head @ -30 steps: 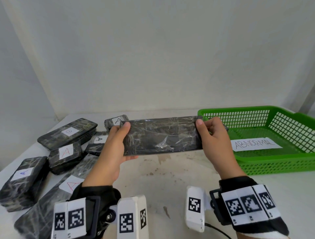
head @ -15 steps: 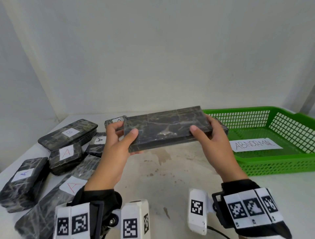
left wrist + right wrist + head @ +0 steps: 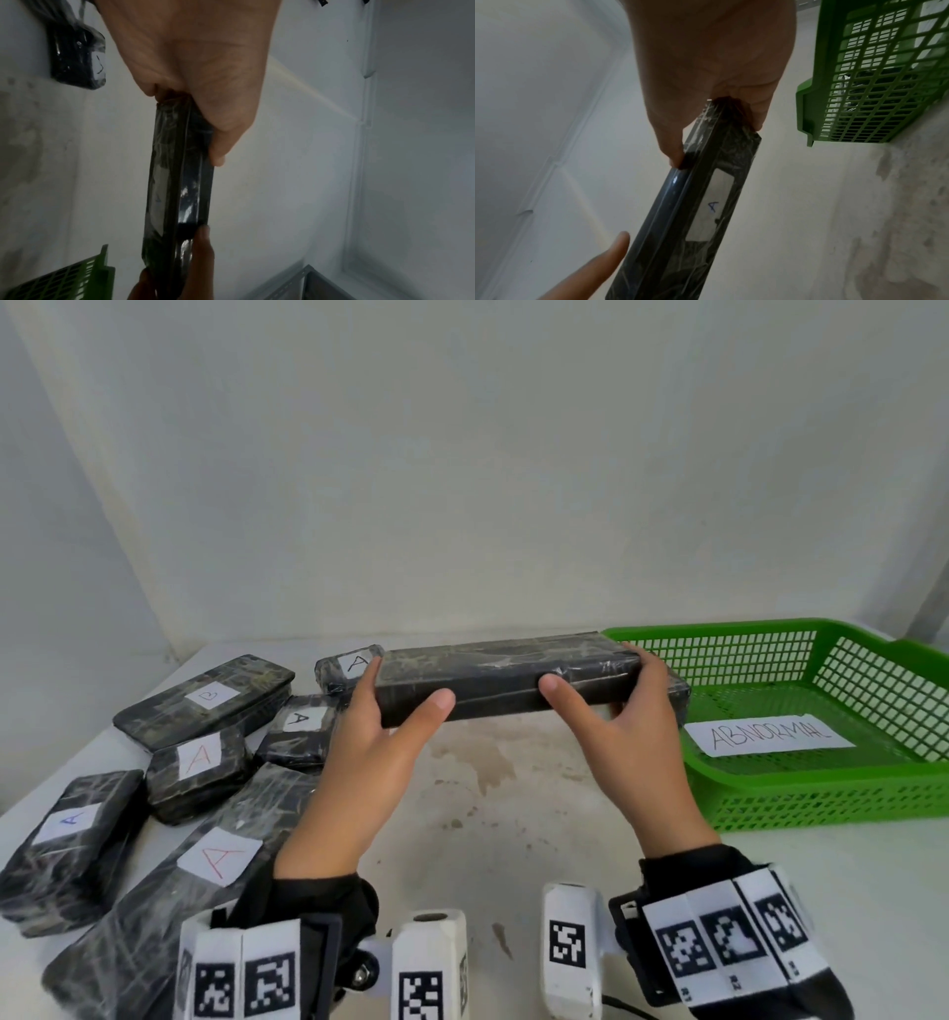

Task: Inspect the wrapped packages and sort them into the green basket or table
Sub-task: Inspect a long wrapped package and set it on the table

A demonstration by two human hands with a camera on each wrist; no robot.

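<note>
Between the thumbs in front and the fingers curled behind it, the long wrapped package [image 3: 506,683] hangs clear of the table [image 3: 513,839] — left hand [image 3: 369,762] gripping one end, right hand [image 3: 637,747] the other. This looks like the inspection step. Its underside label [image 3: 712,205] reads A — next comes a choice: the green basket [image 3: 821,803] just beyond the right fingers, or the table.

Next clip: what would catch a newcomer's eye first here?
First, the long black wrapped package held level above the table by its ends, left hand and right hand gripping it. Right of it sits the green basket with an ABNORMAL sign; at left, a cluster of labelled packages on the table.
</note>
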